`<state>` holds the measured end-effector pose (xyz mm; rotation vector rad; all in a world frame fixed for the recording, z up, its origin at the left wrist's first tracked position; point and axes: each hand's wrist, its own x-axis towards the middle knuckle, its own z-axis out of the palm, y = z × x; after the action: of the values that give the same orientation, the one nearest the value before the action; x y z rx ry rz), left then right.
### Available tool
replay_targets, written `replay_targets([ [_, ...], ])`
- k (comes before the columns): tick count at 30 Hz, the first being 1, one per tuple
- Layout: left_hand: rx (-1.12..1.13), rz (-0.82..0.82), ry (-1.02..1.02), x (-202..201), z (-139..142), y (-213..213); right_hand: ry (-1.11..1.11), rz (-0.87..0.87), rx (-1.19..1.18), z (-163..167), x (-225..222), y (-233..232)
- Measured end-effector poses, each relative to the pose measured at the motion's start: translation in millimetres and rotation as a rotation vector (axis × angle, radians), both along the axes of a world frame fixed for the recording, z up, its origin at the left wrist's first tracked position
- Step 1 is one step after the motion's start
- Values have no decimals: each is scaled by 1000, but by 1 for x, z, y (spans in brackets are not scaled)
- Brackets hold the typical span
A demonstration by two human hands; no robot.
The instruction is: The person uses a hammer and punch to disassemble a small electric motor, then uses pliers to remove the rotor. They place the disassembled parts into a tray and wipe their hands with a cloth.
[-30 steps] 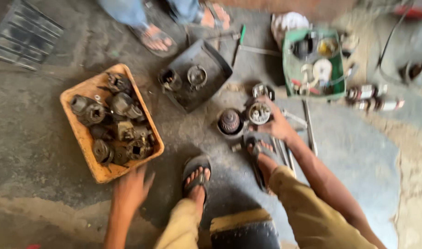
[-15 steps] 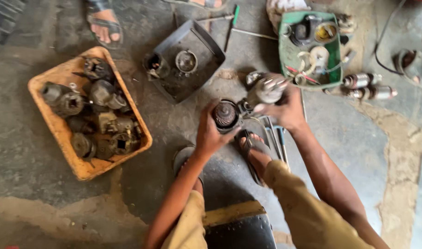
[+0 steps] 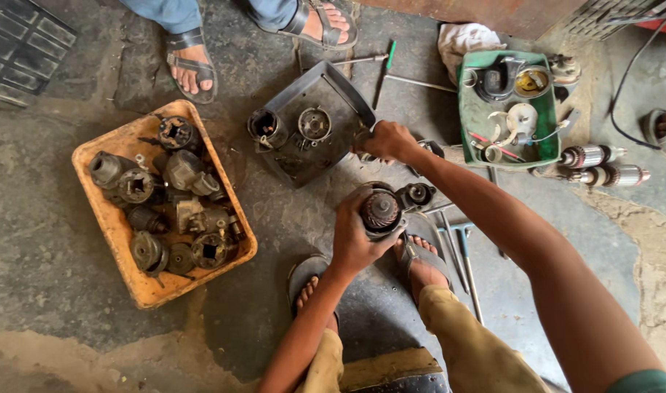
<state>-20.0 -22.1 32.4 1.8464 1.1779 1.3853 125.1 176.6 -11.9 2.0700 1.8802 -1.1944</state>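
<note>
Your left hand (image 3: 356, 244) grips the motor housing (image 3: 380, 211): likely heavy, rigid, greasy; hold its rim. Right hand (image 3: 387, 140) fingers closed on a small part, unidentifiable.

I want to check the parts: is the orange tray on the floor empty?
No, the orange tray is full of dark, greasy metal motor parts, piled across most of its inside.

Orange crate (image 3: 122, 240), green tray (image 3: 469, 124), dark grey tray (image 3: 347, 98), blue jeans (image 3: 169, 11), khaki trousers (image 3: 478, 349)
</note>
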Motion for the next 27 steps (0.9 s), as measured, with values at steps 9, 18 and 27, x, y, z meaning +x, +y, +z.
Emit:
replay_targets([
  [9, 24, -14, 59, -4, -14, -2, 153, -239, -28, -9, -7, 14],
  [18, 33, -25, 124, -9, -27, -3, 362, -31, 481, 30, 48, -23],
  [27, -18, -33, 83, -9, -18, -3, 588, 90, 784, 76, 95, -176],
])
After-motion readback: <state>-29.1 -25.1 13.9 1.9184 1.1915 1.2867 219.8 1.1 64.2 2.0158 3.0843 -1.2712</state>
